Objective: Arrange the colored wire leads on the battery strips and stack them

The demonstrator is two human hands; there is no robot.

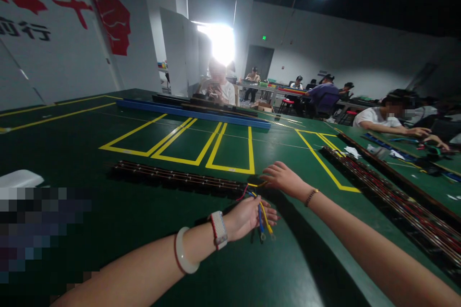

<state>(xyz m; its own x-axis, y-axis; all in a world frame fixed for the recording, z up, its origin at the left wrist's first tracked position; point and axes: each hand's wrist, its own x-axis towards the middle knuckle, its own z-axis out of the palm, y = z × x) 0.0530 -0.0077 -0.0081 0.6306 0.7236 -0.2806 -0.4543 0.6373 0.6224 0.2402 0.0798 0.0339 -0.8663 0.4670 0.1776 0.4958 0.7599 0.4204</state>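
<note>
A long dark strip (173,176) lies flat on the green table (245,278), from the left of the frame to the middle; thin wires run along its top, and it seems to lie flat so that the table bears its weight and both hands are free for its end; at that end, in the middle of the frame, a blue wire (260,223) and a yellow wire (267,223) come out and hang down over the palm, with small metal rings at their tips; a pink wire (243,194) loops out just beside them.

The left hand (248,218) is mostly open, palm up, with its fingers spread out a little; its thumb is by the wires, and they rest across it, maybe to hold them together and away from the others; I cannot tell how tightly the thumb presses.

The right hand (283,178) is just above and to the right, palm down, half open with bent fingers; its fingertips are at another bit of yellow wire near the strip's end, and seem to touch it; I cannot tell if they pinch it.

A blue rail (201,116) lies beyond, in the upper middle of the frame, past the yellow tape lines (180,159).
</note>
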